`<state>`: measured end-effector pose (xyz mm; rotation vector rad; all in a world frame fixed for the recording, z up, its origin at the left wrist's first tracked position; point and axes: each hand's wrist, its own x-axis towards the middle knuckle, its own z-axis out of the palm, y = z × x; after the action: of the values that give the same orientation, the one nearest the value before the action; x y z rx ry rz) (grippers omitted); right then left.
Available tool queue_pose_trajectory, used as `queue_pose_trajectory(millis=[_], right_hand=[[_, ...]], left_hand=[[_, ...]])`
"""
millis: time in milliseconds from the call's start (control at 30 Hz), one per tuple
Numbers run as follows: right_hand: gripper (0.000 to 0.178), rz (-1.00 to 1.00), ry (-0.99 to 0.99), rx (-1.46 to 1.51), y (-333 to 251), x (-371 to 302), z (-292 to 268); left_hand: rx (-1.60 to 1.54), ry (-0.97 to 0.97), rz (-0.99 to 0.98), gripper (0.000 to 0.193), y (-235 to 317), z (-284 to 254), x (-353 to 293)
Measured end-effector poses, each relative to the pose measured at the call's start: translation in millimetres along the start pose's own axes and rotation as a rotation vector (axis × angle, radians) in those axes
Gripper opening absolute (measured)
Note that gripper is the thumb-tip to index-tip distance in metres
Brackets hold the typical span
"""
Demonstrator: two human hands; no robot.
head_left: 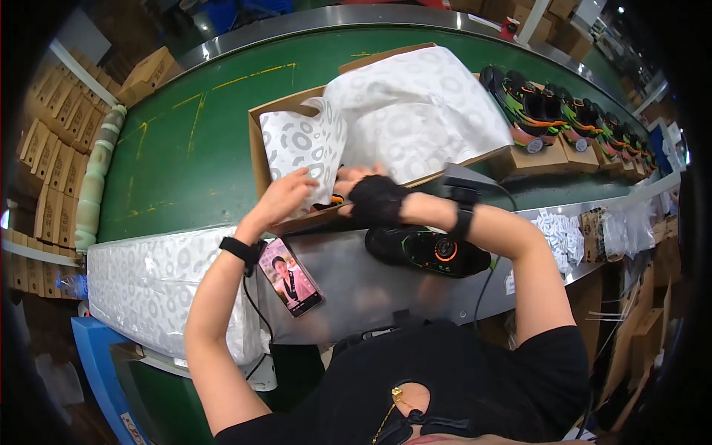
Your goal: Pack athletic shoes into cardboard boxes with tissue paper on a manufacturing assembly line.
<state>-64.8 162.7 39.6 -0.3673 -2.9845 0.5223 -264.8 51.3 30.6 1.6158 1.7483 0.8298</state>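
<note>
An open cardboard shoebox (257, 141) lies on the green belt in front of me, lined with white tissue paper (297, 141) printed with grey rings. A folded flap of that paper covers most of a dark shoe (326, 205) with orange trim. My left hand (285, 196) is over the near left of the box, fingers stretched toward the paper. Beside the shoe, inside the near edge, is my right hand (371, 194) in a black fingerless glove; its fingers are blurred and partly hidden. Another black shoe (426, 250) with green and orange marks lies on the metal ledge, below my right forearm.
A lit phone (291, 278) lies on the metal ledge (348, 297). Left of it is a stack of wrapped tissue paper (159, 285). More shoes (526, 111) on boxes line the right; small white packets (560, 241) lie nearer. Stacked boxes (55, 178) stand far left.
</note>
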Motion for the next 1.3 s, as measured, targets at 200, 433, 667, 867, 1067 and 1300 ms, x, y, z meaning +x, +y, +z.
queue_pose_trajectory(millis=[200, 433, 667, 867, 1067, 1300], right_hand=[[0.044, 0.292, 0.148, -0.077, 100.0, -79.2, -53.1], [0.019, 0.131, 0.949, -0.100, 75.6, -168.1, -79.2], [0.042, 0.949, -0.133, 1.080, 96.9, -276.6, 12.2], [0.040, 0.727, -0.180, 1.464, 76.1, -222.6, -15.7], [0.040, 0.524, -0.121, 1.742, 48.5, -178.7, -73.4], [0.050, 0.634, 0.058, 1.811, 69.0, -113.5, -32.5]], left_hand=[[0.320, 0.094, -0.020, 0.060, 30.8, 27.6, 53.1], [0.878, -0.307, -0.196, 0.069, 33.3, 61.6, 72.3], [-0.010, -0.266, 0.201, 0.075, 115.9, 100.0, 21.1], [0.503, -0.048, 0.420, 0.094, 127.4, 127.8, 5.0], [-0.442, 0.087, 0.049, 0.072, 131.4, 102.3, -17.8], [-0.856, 0.415, -0.224, 0.051, 105.3, 49.4, -19.3]])
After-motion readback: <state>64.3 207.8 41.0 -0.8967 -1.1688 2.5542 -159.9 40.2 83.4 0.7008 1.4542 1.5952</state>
